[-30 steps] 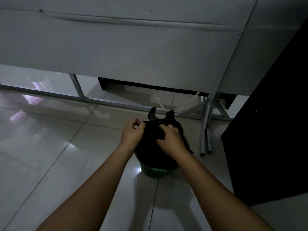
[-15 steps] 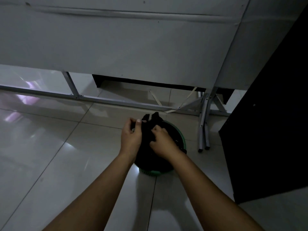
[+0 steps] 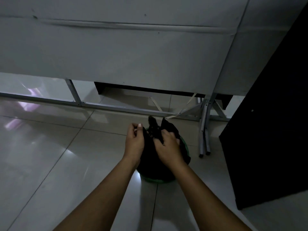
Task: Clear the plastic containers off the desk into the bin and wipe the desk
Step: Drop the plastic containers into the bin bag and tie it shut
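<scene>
A small green bin point(image 3: 155, 180) stands on the tiled floor below me, lined with a black plastic bag point(image 3: 154, 153) that bulges out of it. My left hand point(image 3: 134, 141) pinches the bag's left edge between thumb and fingers. My right hand point(image 3: 169, 147) grips the bunched top of the bag on the right. Two loose ends of the bag point(image 3: 157, 123) stick up just beyond my fingers. What is inside the bag is hidden. No plastic containers and no desk top are in view.
A grey panel point(image 3: 133, 55) on a metal frame point(image 3: 116, 108) runs across the back. Folded metal legs point(image 3: 204, 139) stand right of the bin. A black cabinet side point(image 3: 270, 130) fills the right. Glossy floor tiles point(image 3: 50, 164) spread to the left.
Both hands stay on the bag's top and have drawn closer together, bunching it. The loose ends now stand up more clearly, and the green rim shows on the right.
</scene>
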